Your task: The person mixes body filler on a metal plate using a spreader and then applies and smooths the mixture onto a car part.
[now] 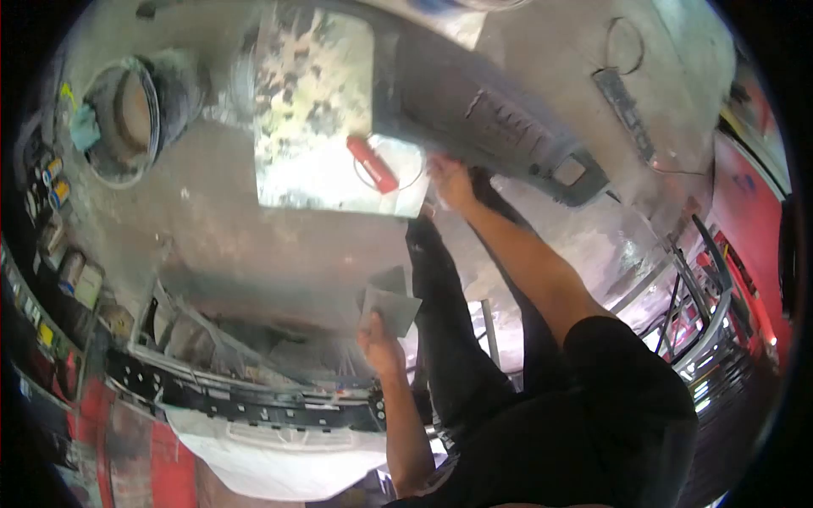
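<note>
My left hand point(381, 345) is closed on grey sheets point(391, 308) that look like sandpaper, thumb on top, beside my leg. Farther forward, my right hand point(453, 183) has its fingers bunched at the lower edge of a long dark grey panel point(474, 106), which resembles a vehicle bumper. What those fingers hold, if anything, is too blurred to make out. Just left of them, a red cylindrical object point(373, 165) lies on a pale, paint-spotted board point(296, 182). A thin ring point(419, 173) shows around the red object.
At the far left stands a bucket point(155, 110) with a blue-green cloth point(85, 129) on its rim. A dark strip point(625, 114) lies on the floor at right. Below are a metal frame point(254, 385) and a white panel point(279, 461). Cans point(72, 271) line the left side.
</note>
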`<state>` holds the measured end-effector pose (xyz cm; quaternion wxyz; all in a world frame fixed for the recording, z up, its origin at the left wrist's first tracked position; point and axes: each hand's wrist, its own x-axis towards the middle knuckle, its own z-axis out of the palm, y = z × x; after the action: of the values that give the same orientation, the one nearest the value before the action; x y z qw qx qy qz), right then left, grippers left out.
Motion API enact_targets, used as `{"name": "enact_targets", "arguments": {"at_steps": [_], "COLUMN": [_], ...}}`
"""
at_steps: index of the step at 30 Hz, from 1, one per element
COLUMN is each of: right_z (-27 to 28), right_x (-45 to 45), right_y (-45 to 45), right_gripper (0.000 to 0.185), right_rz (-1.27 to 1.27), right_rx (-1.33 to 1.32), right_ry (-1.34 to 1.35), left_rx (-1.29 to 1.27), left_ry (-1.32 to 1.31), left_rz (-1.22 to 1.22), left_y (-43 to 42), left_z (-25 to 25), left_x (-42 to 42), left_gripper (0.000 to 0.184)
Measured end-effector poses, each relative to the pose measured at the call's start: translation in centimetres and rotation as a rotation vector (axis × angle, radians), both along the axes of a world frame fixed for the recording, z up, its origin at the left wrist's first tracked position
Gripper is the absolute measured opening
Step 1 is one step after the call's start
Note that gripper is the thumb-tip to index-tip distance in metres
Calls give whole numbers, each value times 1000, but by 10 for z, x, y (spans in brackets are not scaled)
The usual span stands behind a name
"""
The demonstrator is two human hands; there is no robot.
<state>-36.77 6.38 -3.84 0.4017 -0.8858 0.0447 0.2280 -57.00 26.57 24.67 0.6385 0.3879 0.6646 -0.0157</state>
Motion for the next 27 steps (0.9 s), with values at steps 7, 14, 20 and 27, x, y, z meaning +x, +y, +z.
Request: {"name": "enact_targets", "arguments": {"at_steps": [7,14,20,27], "right_z": [210,254,270,321], "right_x": [116,397,467,416], "right_y": [-73,-122,-90,-95], "right_gripper": [44,73,60,29], "right_rz": [-434,-409,-50,164], "right_rx": [227,311,63,330], "right_ry": [268,-209,8,-412], "left_rx": [-56,-135,-107,-110], "left_ry": [-174,-206,-190,-338], "left_rz": [30,-84,-176,-94], "left_y": [-17,-37,-55,-70], "left_z": [17,39,54,74], "left_x": [77,128,159,213], "left_gripper": [28,34,31,25]}}
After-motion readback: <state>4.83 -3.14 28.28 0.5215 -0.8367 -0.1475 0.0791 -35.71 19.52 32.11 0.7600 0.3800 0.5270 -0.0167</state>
